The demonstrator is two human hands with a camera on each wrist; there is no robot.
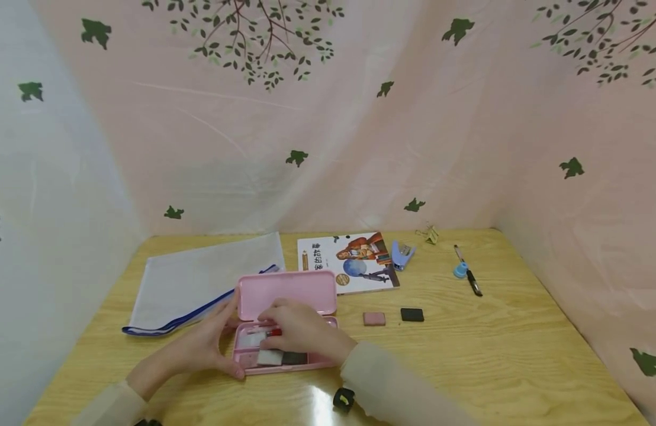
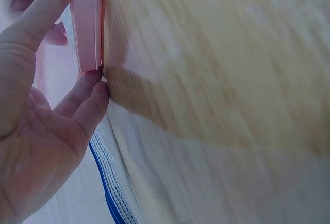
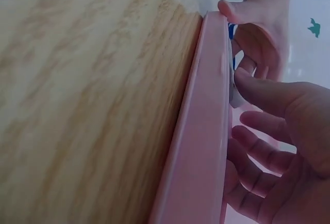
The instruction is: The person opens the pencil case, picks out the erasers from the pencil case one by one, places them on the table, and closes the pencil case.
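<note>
A pink pencil case (image 1: 288,296) lies with its lid raised on the table. My left hand (image 1: 205,343) grips its left end, the thumb at the front corner and the fingers toward the hinge; the left wrist view shows fingertips at the case wall (image 2: 87,28). My right hand (image 1: 301,331) reaches into the tray, fingers bent and spread in the right wrist view. A small red item (image 1: 275,332) shows between its thumb and forefinger; I cannot tell whether they pinch it. A white eraser (image 1: 270,357) and a dark block (image 1: 295,358) lie in the front compartment.
A pink eraser (image 1: 374,319) and a black one (image 1: 412,315) lie right of the case. Behind are a white zip pouch (image 1: 200,278), a book (image 1: 354,284), a blue stapler (image 1: 402,255) and a binder clip (image 1: 430,235). A pen (image 1: 473,283) lies by a small blue object (image 1: 460,270).
</note>
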